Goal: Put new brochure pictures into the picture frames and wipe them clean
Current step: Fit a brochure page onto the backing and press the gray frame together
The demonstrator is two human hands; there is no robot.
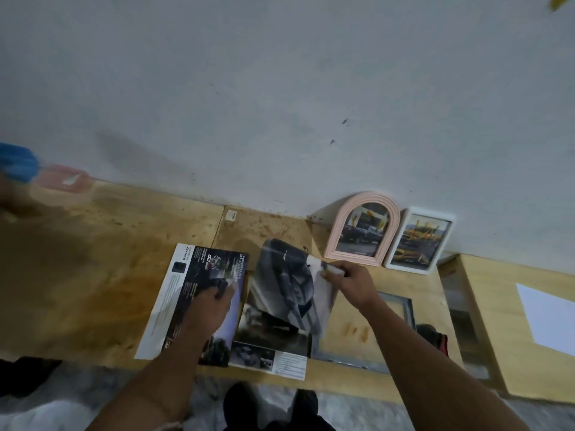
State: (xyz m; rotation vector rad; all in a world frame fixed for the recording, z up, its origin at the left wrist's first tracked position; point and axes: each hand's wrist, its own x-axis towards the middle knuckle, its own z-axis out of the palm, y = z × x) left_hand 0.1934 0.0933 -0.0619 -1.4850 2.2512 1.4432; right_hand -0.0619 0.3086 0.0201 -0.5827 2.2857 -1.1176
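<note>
An open car brochure (199,293) lies on the wooden table (93,275) in front of me. My left hand (208,309) presses flat on its left page. My right hand (348,283) pinches the top corner of a raised brochure page (289,290) showing a dark car interior; the page curls up off the spread. A pink arched picture frame (362,228) and a white rectangular picture frame (418,239), both with pictures inside, lean against the wall. A grey frame (401,309) lies flat under my right forearm.
A wooden box (504,321) with a white sheet of paper (547,315) on top stands at the right. A blurred blue object (18,163) and a pink one (65,178) sit at the far left. A red-black item (435,337) rests near the box.
</note>
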